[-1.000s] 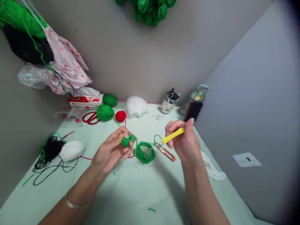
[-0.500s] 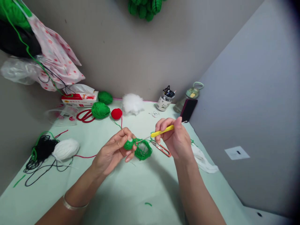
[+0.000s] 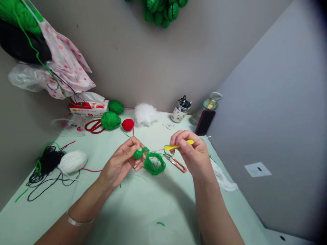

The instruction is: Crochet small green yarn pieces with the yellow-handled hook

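My left hand (image 3: 122,160) pinches a small green crochet piece (image 3: 138,153) between thumb and fingers. In my right hand (image 3: 190,151) is a crochet hook (image 3: 176,146) with a yellow handle, its metal shaft pointing left at the piece. Whether the hook's tip sits in a stitch is too small to tell. Green yarn loops round near the handle's left end. Just below the hands lies a loose coil of green yarn (image 3: 154,164). Beside it, under the right hand, rest thread snips (image 3: 176,163) with orange handles.
Along the back stand a tissue box (image 3: 89,108), green yarn balls (image 3: 110,120), a red ball (image 3: 128,125), white stuffing (image 3: 145,114), a cup of pens (image 3: 180,112), a bottle (image 3: 201,110) and a phone (image 3: 205,122). Red scissors (image 3: 94,126), black yarn (image 3: 49,161) and white yarn (image 3: 73,162) lie left.
The hook has swung flatter in my right hand, and its rear end now points farther right. My left hand has shifted slightly left with the green piece. The view has tilted a little.
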Motion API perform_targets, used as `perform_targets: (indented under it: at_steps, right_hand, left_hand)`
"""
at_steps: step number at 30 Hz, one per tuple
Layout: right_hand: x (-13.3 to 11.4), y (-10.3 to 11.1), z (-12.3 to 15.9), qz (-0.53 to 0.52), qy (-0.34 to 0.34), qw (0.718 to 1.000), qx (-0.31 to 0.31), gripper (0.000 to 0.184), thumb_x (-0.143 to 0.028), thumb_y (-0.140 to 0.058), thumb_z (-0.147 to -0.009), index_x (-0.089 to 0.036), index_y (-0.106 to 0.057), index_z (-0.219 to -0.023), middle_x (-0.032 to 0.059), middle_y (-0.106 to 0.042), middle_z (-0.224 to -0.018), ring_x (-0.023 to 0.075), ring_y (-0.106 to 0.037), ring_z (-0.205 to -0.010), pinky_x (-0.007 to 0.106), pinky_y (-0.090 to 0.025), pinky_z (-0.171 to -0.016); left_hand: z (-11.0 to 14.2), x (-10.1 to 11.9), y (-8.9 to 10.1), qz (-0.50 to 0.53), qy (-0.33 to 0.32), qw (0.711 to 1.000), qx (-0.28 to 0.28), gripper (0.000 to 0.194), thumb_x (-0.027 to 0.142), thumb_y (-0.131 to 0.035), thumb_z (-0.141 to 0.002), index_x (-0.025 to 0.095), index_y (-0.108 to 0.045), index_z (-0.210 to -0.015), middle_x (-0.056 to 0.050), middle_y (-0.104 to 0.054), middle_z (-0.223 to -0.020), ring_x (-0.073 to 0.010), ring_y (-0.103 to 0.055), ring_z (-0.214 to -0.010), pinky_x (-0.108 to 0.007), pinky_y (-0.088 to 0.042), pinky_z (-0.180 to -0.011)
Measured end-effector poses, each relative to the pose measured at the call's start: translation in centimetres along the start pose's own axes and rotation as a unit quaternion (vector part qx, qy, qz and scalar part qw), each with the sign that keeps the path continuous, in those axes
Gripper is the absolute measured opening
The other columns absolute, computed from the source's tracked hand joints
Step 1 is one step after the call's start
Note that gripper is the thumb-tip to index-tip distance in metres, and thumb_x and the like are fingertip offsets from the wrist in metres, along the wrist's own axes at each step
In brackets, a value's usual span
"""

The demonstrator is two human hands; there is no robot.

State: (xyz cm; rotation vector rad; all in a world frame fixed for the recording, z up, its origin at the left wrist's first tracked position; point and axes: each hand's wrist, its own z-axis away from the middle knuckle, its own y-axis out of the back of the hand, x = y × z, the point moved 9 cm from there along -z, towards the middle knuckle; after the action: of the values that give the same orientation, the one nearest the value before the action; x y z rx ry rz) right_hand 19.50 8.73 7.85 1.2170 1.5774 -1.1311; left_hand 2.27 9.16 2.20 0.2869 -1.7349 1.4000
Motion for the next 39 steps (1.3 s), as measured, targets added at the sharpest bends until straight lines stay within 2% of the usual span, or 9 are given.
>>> perform_targets:
  at_steps: [4, 9, 21, 31, 35, 39]
  right_hand:
    - [0.4, -0.4, 0.0, 0.01, -0.005, 1.0, -0.005, 0.023, -0.04, -0.077, -0.091, -0.02, -0.071, -0.079, 0.002, -0.07, -0.085, 0.0134, -0.063, -0.071, 0.027, -0.052, -0.066]
    - [0.7, -0.8, -0.1, -0.026, 0.006, 1.0, 0.004, 0.022, -0.037, -0.075, -0.093, -0.02, -0.071, -0.08, 0.0005, -0.069, -0.084, 0.0121, -0.064, -0.071, 0.026, -0.052, -0.067]
    - [0.7, -0.5, -0.2, -0.054, 0.025, 0.997, 0.043, 0.022, -0.035, -0.074, -0.094, -0.02, -0.072, -0.078, 0.0002, -0.069, -0.083, 0.0111, -0.062, -0.069, 0.025, -0.05, -0.067]
    - [1.9, -2.1, -0.1, -0.11, -0.012, 0.994, 0.023, 0.019, -0.034, -0.081, -0.087, -0.02, -0.07, -0.078, 0.0, -0.069, -0.084, 0.0099, -0.062, -0.066, 0.024, -0.052, -0.066]
    - [2.5, -2.8, 0.1, -0.091, -0.016, 0.996, 0.009, 0.013, -0.024, -0.087, -0.081, -0.022, -0.074, -0.083, -0.0012, -0.07, -0.088, 0.009, -0.063, -0.071, 0.022, -0.053, -0.069]
    - [2.5, -3.1, 0.3, -0.038, -0.002, 0.999, -0.004, 0.008, -0.027, -0.082, -0.088, -0.027, -0.08, -0.095, -0.0007, -0.069, -0.096, 0.0094, -0.065, -0.075, 0.023, -0.054, -0.07]
  left_hand:
    - [0.0, 0.1, 0.0, 0.015, 0.002, 1.0, 0.001, 0.02, 0.031, -0.076, -0.09, 0.016, -0.064, -0.084, -0.005, -0.067, -0.076, -0.01, -0.052, -0.056, -0.02, -0.046, -0.05]
    - [-0.1, 0.0, 0.3, 0.028, 0.005, 0.999, 0.016, 0.022, 0.031, -0.079, -0.088, 0.016, -0.064, -0.084, -0.004, -0.067, -0.075, -0.0092, -0.052, -0.055, -0.019, -0.046, -0.049]
    - [0.0, -0.3, 0.4, 0.033, 0.024, 0.999, 0.034, 0.026, 0.034, -0.083, -0.084, 0.016, -0.063, -0.084, -0.004, -0.067, -0.074, -0.0092, -0.052, -0.055, -0.018, -0.046, -0.049]
    - [0.0, -1.3, 0.0, 0.036, 0.034, 0.999, 0.01, 0.023, 0.033, -0.078, -0.089, 0.017, -0.062, -0.086, -0.005, -0.068, -0.076, -0.0091, -0.052, -0.057, -0.019, -0.047, -0.051]
    - [-0.1, -1.7, -0.5, 0.04, 0.024, 0.999, -0.005, 0.016, 0.028, -0.074, -0.093, 0.017, -0.063, -0.089, -0.005, -0.07, -0.084, -0.0106, -0.056, -0.064, -0.022, -0.052, -0.059]
    - [0.1, -1.6, -0.8, 0.032, 0.012, 0.999, -0.004, 0.013, 0.03, -0.07, -0.097, 0.019, -0.064, -0.094, -0.002, -0.065, -0.081, -0.0121, -0.059, -0.07, -0.023, -0.055, -0.063]
